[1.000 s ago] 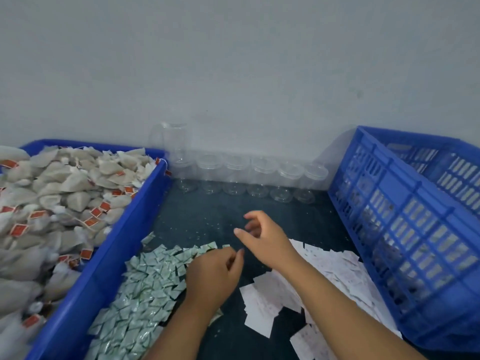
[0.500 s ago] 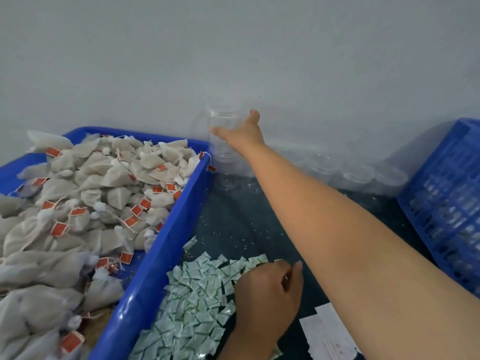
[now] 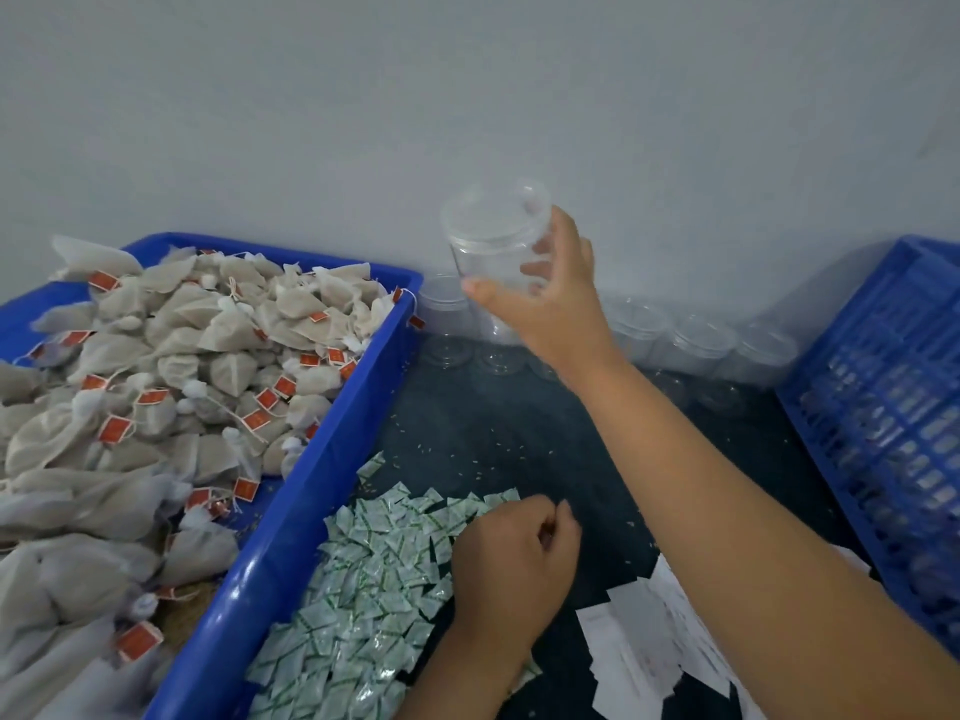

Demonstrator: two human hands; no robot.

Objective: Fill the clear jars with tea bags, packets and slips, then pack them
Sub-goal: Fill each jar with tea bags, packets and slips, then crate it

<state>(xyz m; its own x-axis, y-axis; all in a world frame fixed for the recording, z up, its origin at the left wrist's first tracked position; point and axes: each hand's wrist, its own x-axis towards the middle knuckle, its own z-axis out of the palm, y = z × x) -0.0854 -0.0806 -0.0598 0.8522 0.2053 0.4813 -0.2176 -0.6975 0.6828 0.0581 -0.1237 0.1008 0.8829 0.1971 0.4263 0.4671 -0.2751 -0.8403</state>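
My right hand [image 3: 553,298] grips a clear lidded jar [image 3: 493,236] and holds it in the air above the row of clear jars [image 3: 701,340] along the wall. My left hand [image 3: 511,558] rests curled on the pile of small green-and-white packets [image 3: 363,589]; whether it pinches a packet is hidden by the fingers. Tea bags [image 3: 171,366] with red tags fill the blue tray [image 3: 291,537] on the left. White paper slips [image 3: 639,646] lie at the lower right, partly under my right forearm.
A blue slatted crate [image 3: 883,407] stands at the right edge. The dark table top [image 3: 493,433] is dotted with small crumbs. A pale wall closes off the back, right behind the jars.
My right hand reached from the middle of the table to the stacked jar by the wall, closed on it and lifted it. The left hand stayed on the packets. The view shifted left.
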